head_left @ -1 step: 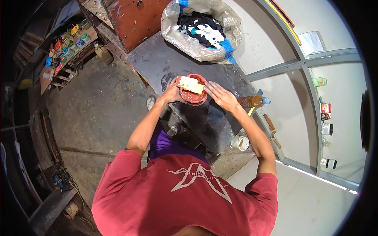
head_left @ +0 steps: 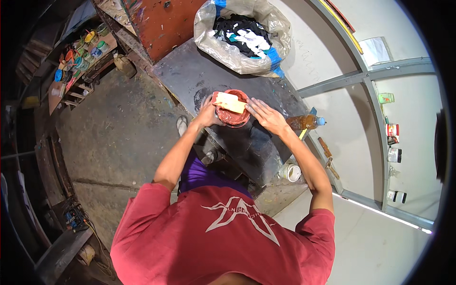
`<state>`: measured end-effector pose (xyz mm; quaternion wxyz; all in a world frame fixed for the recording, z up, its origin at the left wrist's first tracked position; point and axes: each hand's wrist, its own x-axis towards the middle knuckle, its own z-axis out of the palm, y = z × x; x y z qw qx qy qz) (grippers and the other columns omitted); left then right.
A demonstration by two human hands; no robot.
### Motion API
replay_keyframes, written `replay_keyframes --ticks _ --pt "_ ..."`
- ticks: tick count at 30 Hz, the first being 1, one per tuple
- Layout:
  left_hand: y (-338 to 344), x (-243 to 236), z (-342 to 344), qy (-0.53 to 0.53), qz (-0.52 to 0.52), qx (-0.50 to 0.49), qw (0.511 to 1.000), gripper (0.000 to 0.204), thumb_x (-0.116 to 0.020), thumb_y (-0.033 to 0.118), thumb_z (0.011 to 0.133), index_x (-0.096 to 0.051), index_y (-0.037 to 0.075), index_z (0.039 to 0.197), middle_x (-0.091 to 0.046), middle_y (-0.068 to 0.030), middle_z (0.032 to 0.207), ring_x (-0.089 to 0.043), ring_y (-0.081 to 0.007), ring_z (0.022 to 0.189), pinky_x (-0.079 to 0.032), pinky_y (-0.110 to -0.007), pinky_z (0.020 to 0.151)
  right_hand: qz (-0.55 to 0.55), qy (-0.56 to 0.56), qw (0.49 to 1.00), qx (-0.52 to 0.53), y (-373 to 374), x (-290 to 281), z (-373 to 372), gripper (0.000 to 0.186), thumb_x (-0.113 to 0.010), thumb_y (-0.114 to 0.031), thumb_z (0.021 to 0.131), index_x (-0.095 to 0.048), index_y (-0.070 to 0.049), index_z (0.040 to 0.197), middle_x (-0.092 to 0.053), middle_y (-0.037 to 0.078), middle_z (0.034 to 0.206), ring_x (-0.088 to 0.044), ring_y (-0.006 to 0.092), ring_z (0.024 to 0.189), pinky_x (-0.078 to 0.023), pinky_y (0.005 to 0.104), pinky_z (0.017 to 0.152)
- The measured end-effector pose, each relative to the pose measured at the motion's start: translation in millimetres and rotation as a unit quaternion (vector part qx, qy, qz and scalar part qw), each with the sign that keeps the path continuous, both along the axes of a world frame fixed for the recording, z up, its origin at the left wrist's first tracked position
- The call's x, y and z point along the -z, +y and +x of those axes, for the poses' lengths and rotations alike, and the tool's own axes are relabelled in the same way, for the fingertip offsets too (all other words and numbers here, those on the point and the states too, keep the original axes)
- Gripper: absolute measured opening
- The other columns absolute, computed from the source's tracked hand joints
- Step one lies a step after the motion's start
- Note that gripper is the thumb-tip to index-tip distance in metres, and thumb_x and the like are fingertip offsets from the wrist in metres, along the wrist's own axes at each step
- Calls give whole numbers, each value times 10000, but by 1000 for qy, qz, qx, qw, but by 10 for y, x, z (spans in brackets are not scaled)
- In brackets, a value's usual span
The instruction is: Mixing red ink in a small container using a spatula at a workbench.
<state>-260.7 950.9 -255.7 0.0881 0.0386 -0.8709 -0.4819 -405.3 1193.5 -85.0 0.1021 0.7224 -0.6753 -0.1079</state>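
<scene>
A round red-stained paint tin (head_left: 232,118) stands on the dark metal table (head_left: 190,71). A pale flat wooden piece (head_left: 230,101), smeared red at its left end, lies across the tin's top. My left hand (head_left: 207,114) wraps the tin's left side. My right hand (head_left: 266,116) lies against the tin's right side, fingers stretched together and touching the rim by the right end of the wooden piece. Whether those fingers also grip the wood is unclear.
A plastic sack of dark and white rags (head_left: 242,33) sits at the table's far end beside a rust-red cabinet (head_left: 166,21). A bottle of amber liquid (head_left: 306,122) lies right of my hand. A white cup (head_left: 290,172) stands lower. Paint pots crowd a shelf (head_left: 80,52) at left.
</scene>
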Motion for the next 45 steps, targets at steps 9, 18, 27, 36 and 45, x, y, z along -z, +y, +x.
replay_keyframes --ticks 9,18,27,36,45 --pt "718 -132 162 145 17 -281 949 1052 -979 340 511 -493 51 1397 -540 -166 1430 -443 -409 1350 -347 -521 1131 -17 -17 999 -39 -63 -4 -10 644 -520 -98 894 -405 -4 1521 -440 158 1566 -444 288 1443 -374 395 1208" --pt "41 -18 54 30 -94 -59 993 933 -938 433 534 -620 142 1362 -592 -91 1422 -418 -365 1405 -294 -519 1198 -4 -33 998 -54 126 -142 -5 644 -530 -95 886 -418 -24 1517 -440 141 1569 -437 292 1450 -385 394 1203" --pt "56 32 61 -9 -25 -40 999 1283 -973 455 478 -360 156 1565 -458 -122 1555 -338 -383 1472 -226 -540 1229 -68 -431 839 325 480 -717 462 564 -611 91 827 -576 3 1383 -663 185 1220 -640 378 1124 -503 376 983" --pt "419 -345 100 84 43 -164 982 1146 -962 392 529 -428 78 1493 -529 -144 1465 -468 -355 1378 -373 -475 1159 -74 -621 678 386 527 -152 696 415 -582 -91 994 -600 -81 1409 -651 76 762 -590 135 723 -490 324 720" --pt "421 -429 100 104 61 -163 979 1057 -977 346 503 -513 79 1414 -608 -133 1362 -553 -354 1280 -438 -471 1086 -134 -503 799 301 494 -94 842 400 -603 -111 979 -584 -54 1374 -569 306 799 -609 456 733 -479 456 683"
